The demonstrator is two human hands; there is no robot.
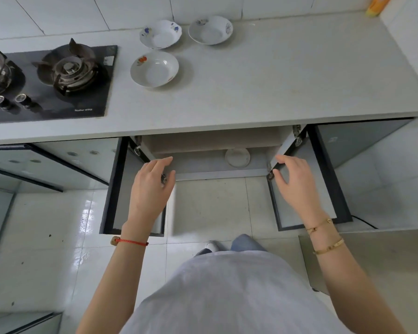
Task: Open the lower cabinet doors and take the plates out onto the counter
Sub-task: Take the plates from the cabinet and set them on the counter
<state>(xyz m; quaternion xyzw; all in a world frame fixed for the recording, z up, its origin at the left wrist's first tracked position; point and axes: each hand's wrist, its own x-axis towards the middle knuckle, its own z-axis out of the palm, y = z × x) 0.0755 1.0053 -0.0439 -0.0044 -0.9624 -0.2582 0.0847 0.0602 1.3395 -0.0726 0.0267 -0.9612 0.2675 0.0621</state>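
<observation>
While both lower cabinet doors stand swung wide, the left hand [152, 186] and the right hand [293, 182] hover apart in front of the opening, fingers loosely spread and holding nothing. The left door [117, 189] and the right door [328, 179] flank them. Inside the cabinet, one white plate [237, 157] lies on the shelf. Farther back, on the counter [275, 80], three plates [154, 68] sit near each other, just right of the gas stove [65, 68].
</observation>
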